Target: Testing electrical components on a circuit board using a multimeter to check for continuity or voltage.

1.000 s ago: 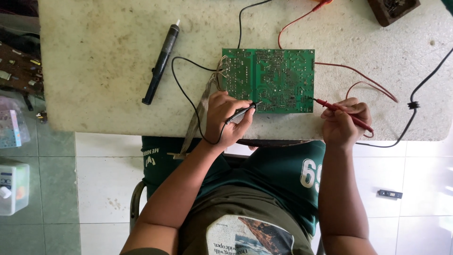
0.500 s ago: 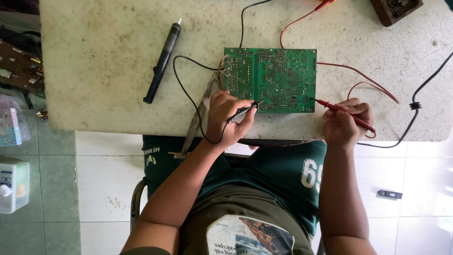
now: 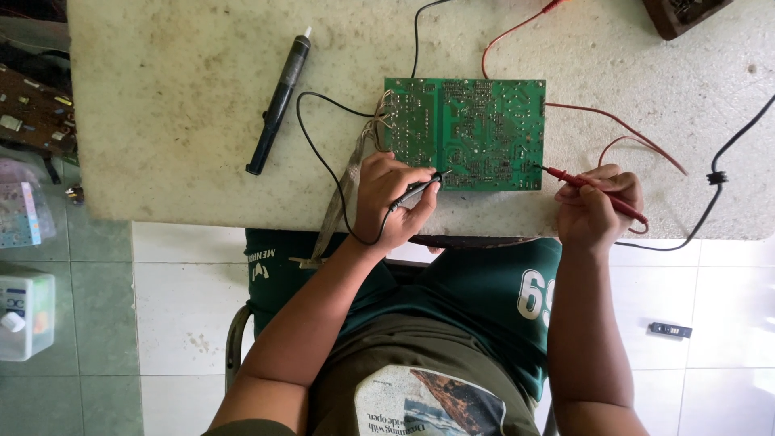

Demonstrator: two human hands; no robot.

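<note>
Probing the green circuit board (image 3: pixel 464 133) calls for two steady tips, and we have one in each hand. Our left hand (image 3: pixel 393 202) has its fingers (image 3: pixel 420 211) clamped on the black probe (image 3: pixel 416 189), pen-fashion, with the tip just past the fingertips and touching the board's near edge. Our right hand (image 3: pixel 595 206) has its fingers closed round the red probe (image 3: pixel 593 187), whose tip reaches out beyond the fingertips to the board's near right corner. The board lies solder side up on the pale table (image 3: pixel 178 105), between the two sets of fingers and slightly beyond them. To do this well, we judge that both wrists should rest on the table edge, so that the tips do not skate across neighbouring solder points and bridge them. We want each tip pressed squarely on one pad, held at a slant, with light and even pressure. The black lead (image 3: pixel 323 153) loops away beyond our left fingers, and the red lead (image 3: pixel 630 133) curls beyond our right fingers; we should keep both slack so they do not tug the tips. A black soldering iron (image 3: pixel 278 105) lies well apart, beyond and outside our left fingers, clear of the work. The exact pads under the tips are too small to tell.
</note>
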